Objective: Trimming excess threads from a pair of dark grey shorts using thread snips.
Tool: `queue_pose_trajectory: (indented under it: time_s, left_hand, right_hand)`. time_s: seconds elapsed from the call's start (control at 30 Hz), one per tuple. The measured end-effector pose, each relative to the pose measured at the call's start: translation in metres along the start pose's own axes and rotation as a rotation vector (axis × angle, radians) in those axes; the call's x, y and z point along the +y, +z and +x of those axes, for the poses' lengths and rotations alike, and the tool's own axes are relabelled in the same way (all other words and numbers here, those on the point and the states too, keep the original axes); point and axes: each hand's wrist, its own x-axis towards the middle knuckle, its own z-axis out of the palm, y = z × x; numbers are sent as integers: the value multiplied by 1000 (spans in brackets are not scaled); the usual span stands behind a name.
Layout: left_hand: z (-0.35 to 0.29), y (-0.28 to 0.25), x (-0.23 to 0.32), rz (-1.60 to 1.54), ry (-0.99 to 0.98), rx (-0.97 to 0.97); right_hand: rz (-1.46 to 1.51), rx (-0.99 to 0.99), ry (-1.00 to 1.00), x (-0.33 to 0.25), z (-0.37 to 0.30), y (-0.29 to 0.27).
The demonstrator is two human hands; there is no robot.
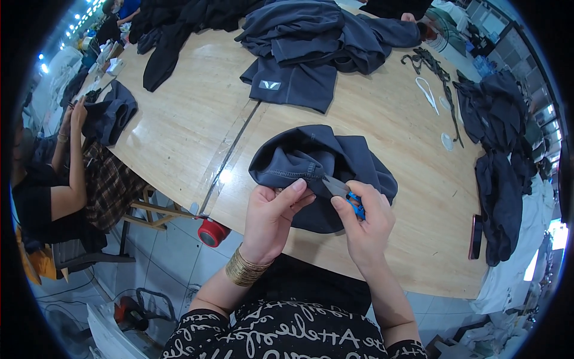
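A dark grey-blue garment (365,158) lies bunched at the table's near edge, its opening turned so that a stitched seam shows inside. My left hand (278,209) pinches the edge of this cloth between thumb and fingers, just below the seam. In my right hand (369,221) are small thread snips (338,186) with blue handles and pointed metal blades. Their tips are at the cloth beside the seam, close to my left thumb. Whether a thread lies between the blades is too small to tell.
Beyond sits a pile of similar garments (317,36) on the wooden table (191,102). More dark clothes (499,119) hang over the right edge, near a phone (475,236). A seated person (57,191) handles cloth at left. A red round object (212,232) juts from the near edge.
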Motion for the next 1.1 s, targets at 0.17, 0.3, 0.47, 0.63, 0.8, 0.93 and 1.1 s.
queue_pose_trajectory:
  time_s: [0.17,0.3,0.47,0.63,0.8,0.93,1.1]
  left_hand:
    - [-1,1,-6,-69,-45,-23]
    - [-2,2,-10,-141,-70,-55]
    - [-2,7,-11,-168,-102,-24]
    - [-2,5,-13,-175,-104,-29]
    - [-2,5,-13,-180,-88,-37]
    - [-2,1,-15,-176,-63,-73]
    - [-3,6,-12,-35,9,-13]
  right_hand:
    - [-62,27,-41,1,-4,3]
    - [-74,40,-45,2,-3,5]
    - [-74,48,-47,3,-2,5]
    - [-78,53,-46,3,-2,5]
    - [-103,50,-52,2,-2,4]
    - [-78,80,-41,4,-1,4]
    - [-46,40,-68,6,5,-5]
